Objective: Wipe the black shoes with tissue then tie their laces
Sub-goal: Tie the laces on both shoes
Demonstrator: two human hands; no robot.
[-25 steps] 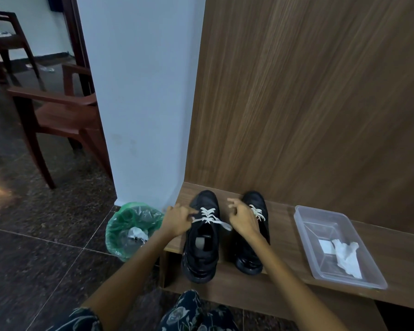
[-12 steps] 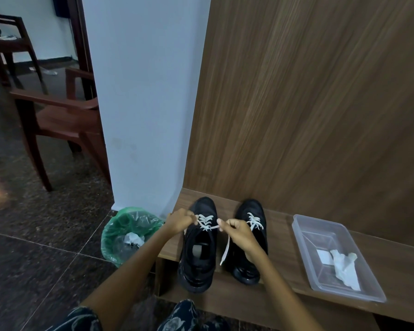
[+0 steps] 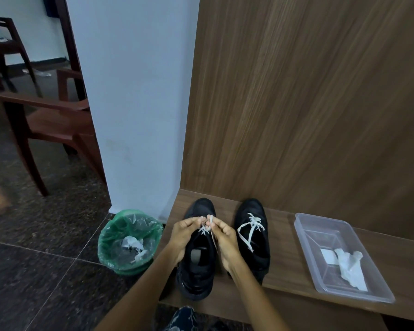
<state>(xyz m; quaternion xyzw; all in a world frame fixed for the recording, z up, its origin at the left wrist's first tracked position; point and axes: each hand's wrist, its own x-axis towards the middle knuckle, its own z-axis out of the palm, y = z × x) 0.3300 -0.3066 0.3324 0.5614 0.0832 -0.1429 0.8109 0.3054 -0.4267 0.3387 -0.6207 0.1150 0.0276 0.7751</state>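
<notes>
Shoes: two black, left shoe (image 3: 196,263) whose lace (image 3: 204,229) left hand (image 3: 184,235) and right hand (image 3: 225,240) both pinch.

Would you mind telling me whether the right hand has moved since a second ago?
Yes. The right hand has moved leftward, from the gap between the shoes to over the left shoe, meeting the left hand at its lace.

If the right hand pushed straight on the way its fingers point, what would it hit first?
The right hand points up-left at the lace it pinches; just beyond are the left hand fingertips, seemingly touching. Past those, the left shoe toe.
</notes>
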